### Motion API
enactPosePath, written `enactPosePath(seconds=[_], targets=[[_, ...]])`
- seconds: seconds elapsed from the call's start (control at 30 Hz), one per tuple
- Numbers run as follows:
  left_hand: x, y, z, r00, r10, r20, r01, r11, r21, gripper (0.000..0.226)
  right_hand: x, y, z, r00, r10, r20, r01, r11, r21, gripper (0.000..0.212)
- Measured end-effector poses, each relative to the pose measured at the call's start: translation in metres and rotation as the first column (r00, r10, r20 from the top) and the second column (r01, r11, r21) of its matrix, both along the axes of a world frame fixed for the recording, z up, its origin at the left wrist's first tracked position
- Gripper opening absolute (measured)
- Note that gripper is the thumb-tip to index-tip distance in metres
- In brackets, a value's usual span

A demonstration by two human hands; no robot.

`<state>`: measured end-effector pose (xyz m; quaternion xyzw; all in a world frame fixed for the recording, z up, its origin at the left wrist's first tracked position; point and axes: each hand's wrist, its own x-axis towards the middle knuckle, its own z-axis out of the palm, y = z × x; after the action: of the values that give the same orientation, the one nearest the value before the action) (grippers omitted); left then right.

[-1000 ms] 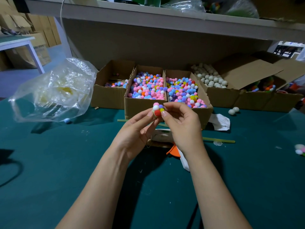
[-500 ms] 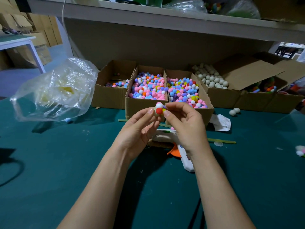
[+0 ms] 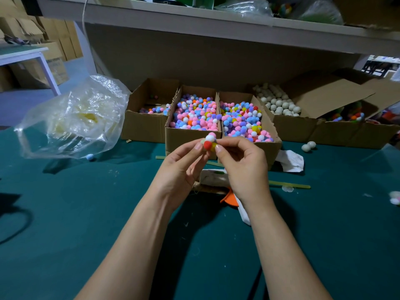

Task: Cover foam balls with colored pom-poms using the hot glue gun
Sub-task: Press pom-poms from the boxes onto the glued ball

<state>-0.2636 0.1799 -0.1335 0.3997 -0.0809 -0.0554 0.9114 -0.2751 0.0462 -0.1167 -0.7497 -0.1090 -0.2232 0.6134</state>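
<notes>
Both hands hold one foam ball (image 3: 209,142) partly covered with red, white, pink and yellow pom-poms, raised above the table. My left hand (image 3: 180,169) pinches it from the left with its fingertips. My right hand (image 3: 242,167) pinches it from the right with thumb and forefinger. The white hot glue gun (image 3: 216,177) with an orange trigger lies on the green table (image 3: 86,213) under my hands, mostly hidden. Two open cardboard boxes of mixed pom-poms (image 3: 195,113) (image 3: 243,119) stand just behind. A box of bare foam balls (image 3: 278,102) sits to the right.
A crumpled clear plastic bag (image 3: 73,120) lies at the left, a loose blue pom-pom (image 3: 89,157) beside it. Two loose foam balls (image 3: 308,146), white paper (image 3: 290,160) and glue sticks (image 3: 290,184) lie on the right. A near-empty box (image 3: 149,109) and a shelf (image 3: 216,20) overhead.
The ball has turned slightly between my fingers, with the red pom-pom now facing me. Both hands stay at about the same spot above the glue gun.
</notes>
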Motion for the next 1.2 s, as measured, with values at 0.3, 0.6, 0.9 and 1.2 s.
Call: enactPosePath(seconds=[0.3,0.6,0.9,1.2], targets=[[-0.001,-0.003,0.0,1.0,-0.009,0.022,0.009,1.0,-0.018,0.019,-0.001,0.007,-0.002,0.997,-0.071,0.022,0.071,0.997,0.005,0.013],[0.001,-0.001,0.0,0.997,-0.058,-0.058,0.052,0.994,-0.099,0.026,-0.003,0.004,0.003,1.0,0.023,0.015,-0.023,1.0,-0.006,0.017],[0.001,0.0,-0.002,0.994,-0.1,-0.05,0.096,0.992,-0.082,0.024,-0.004,0.004,0.004,0.996,-0.048,0.076,0.054,0.996,-0.069,0.012],[0.002,0.005,-0.004,0.971,-0.219,-0.095,0.207,0.97,-0.129,0.025,-0.001,-0.007,0.008,0.989,0.127,-0.073,-0.122,0.99,0.064,0.017]])
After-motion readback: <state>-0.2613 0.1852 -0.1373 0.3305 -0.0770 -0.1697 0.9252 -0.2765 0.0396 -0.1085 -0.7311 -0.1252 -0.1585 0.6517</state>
